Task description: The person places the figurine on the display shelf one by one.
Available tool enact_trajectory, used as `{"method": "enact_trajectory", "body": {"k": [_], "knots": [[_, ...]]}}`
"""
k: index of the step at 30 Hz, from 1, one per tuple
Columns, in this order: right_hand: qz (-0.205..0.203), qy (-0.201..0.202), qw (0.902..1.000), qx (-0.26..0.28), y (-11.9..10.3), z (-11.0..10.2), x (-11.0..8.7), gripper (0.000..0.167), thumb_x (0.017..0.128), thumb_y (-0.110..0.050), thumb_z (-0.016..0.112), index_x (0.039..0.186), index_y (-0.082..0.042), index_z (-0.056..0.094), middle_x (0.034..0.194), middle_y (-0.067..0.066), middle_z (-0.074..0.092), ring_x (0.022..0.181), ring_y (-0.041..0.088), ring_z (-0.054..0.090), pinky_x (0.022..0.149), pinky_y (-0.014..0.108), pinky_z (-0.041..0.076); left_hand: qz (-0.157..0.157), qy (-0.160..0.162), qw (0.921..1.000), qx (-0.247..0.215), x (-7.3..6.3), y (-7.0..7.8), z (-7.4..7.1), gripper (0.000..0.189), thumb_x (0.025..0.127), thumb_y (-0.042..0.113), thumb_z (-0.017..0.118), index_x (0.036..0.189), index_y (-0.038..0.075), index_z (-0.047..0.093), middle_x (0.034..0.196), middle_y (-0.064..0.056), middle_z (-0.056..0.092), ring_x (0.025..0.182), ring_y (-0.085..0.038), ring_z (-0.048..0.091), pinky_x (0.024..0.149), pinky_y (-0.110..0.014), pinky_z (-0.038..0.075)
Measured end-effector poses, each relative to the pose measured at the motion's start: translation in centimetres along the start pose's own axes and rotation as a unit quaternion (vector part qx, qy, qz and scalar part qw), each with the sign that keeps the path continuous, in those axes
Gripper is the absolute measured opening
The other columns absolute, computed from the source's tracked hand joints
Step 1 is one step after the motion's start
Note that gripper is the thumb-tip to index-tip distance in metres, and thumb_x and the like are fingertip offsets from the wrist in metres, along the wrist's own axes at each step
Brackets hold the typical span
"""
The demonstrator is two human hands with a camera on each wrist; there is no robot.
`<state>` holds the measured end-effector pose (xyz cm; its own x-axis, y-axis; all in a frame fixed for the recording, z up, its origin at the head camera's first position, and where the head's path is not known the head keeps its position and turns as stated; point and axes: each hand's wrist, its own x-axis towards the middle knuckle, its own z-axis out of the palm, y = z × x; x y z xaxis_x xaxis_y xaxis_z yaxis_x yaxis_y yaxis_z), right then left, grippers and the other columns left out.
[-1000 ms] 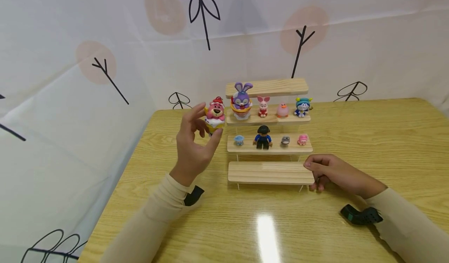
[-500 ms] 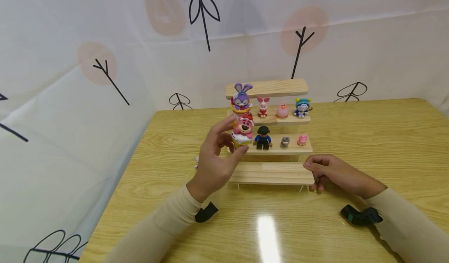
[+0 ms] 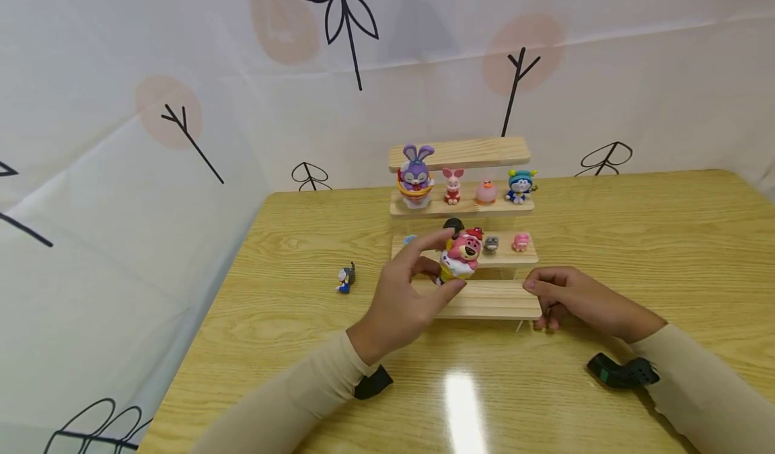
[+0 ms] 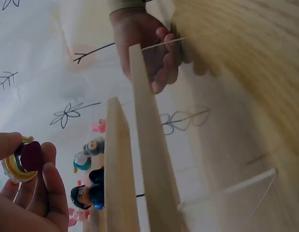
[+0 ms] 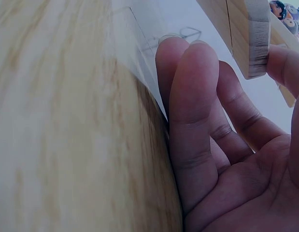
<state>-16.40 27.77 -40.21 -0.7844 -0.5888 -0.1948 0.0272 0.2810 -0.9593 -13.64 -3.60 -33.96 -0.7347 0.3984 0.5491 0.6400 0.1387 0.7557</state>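
In the head view my left hand (image 3: 402, 309) pinches a pink bear figurine (image 3: 465, 253) with a red top and a white-and-yellow base. It is tilted and held in front of the lower boards of a tiered wooden display shelf (image 3: 502, 300). The left wrist view shows the underside of the bear figurine (image 4: 28, 157) between thumb and fingers. At the right end of the lowest board, my right hand (image 3: 575, 300) holds the corner. Up close in the right wrist view, a digit touches the board's end (image 5: 258, 58), while the other fingers (image 5: 195, 96) curl below it.
Upper board: purple rabbit (image 3: 415, 178), piglet (image 3: 453, 186), pink bird (image 3: 486, 192) and blue-hatted figure (image 3: 520, 186). Below them: a partly hidden black-haired toy person (image 3: 453, 225), grey (image 3: 491, 243) and pink (image 3: 521, 241) figures. A small figurine (image 3: 346, 279) sits on the table to the left.
My left hand has carried the bear figurine rightward and down, from left of the shelf to before its lower boards. The small figurine on the table is now uncovered. My right hand stays put.
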Motion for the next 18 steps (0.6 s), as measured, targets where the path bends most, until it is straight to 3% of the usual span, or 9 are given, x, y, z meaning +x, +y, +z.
{"method": "enact_trajectory", "body": {"k": [8,18], "knots": [[0.019,0.004,0.9998,0.001,-0.1,0.1,0.1,0.03,0.11,-0.028,0.04,0.113,-0.001,0.054,0.078,0.012,0.069,0.069,0.024,0.068,0.062,0.036,0.059,-0.012,-0.036,0.9992,-0.01,0.0,-0.6,1.5,0.058,0.088,0.007,0.077,0.139,0.007,0.048,0.126,-0.009,0.062,0.094,-0.014,0.072,0.08,-0.026,0.06],[0.009,-0.003,1.0,0.002,0.0,0.0,0.1,0.029,0.111,-0.026,0.038,0.113,-0.001,0.054,0.077,0.01,0.069,0.069,0.023,0.069,0.062,0.036,0.06,-0.026,-0.059,0.9971,0.041,0.2,-1.1,2.7,0.055,0.086,0.012,0.08,0.132,0.012,0.049,0.119,-0.004,0.067,0.104,-0.012,0.066,0.083,-0.022,0.056]]}}
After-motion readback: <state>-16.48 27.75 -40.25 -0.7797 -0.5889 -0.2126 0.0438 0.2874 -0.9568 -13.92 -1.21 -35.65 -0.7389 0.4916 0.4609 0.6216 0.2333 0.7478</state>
